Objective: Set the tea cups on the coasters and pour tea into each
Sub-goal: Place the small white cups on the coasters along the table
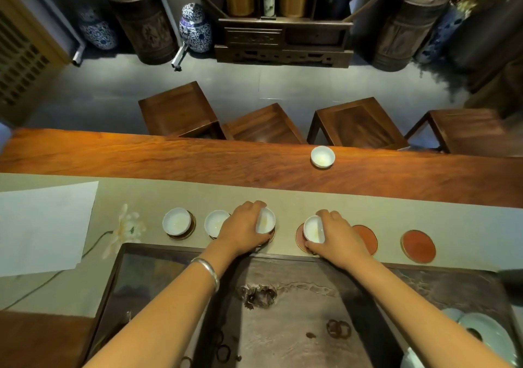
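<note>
A tea room: long wooden table [169,155], stools [356,124], porcelain jars [195,27], carved cabinet [283,39].

Glossy white porcelain cups [322,156], matt cloth runner [198,195], polished wooden table [169,152].

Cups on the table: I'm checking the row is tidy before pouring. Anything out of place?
One white cup sits alone on the bare wood beyond the runner, on no coaster, while two red coasters at the right stand empty.

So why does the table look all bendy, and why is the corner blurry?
Head view: the wide lens curves the table edge and leans the jars outward; the right stool is smeared; both hands and cups are fairly sharp.
</note>
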The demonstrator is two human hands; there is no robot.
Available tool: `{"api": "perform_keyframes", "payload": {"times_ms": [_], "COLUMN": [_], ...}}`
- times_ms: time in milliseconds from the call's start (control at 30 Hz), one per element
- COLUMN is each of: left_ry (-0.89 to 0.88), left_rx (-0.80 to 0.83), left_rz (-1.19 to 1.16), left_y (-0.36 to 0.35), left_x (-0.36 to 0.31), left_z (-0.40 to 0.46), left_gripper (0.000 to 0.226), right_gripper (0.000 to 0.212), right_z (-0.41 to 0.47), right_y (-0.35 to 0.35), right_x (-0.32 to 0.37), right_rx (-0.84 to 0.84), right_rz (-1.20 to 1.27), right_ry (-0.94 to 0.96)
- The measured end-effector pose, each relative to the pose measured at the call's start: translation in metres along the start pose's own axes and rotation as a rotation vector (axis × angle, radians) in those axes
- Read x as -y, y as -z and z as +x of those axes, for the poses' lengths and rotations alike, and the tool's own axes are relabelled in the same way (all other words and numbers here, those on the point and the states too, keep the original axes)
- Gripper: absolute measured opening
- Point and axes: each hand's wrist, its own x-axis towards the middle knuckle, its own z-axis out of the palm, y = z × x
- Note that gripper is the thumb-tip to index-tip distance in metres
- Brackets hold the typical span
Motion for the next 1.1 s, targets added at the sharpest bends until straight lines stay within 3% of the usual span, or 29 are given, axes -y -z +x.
{"api": "perform_keyframes", "payload": {"times_ms": [533,767,967,1100], "left_ry": [-0.029,-0.036,-0.120,-0.113], "left_rx": [0.027,-0.029,-0.297,-0.312], "left_rz": [-0.017,-0.067,-0.104,-0.168], "left_y": [-0.010,-0.011,-0.012,-0.029], "left_x": [0.010,0.009,-0.006,-0.019], "left_z": [0.001,-0.004,-0.027,-0.052], "left_gripper": [0.062,0.078,0.047,0.030], "right_gripper": [0.060,0.074,0.073,0.057], "right_z": [0.007,0.008,0.022,0.052], "right_y": [-0.008,-0.006,0.020,0.048], "right_x": [0.000,-0.006,-0.017,-0.023], "right_rx": [0.020,-0.013,-0.083,-0.169], "right_rz": [-0.051,-0.009,0.023,-0.020], "right_ry": [-0.027,-0.035,-0.031,-0.024]}}
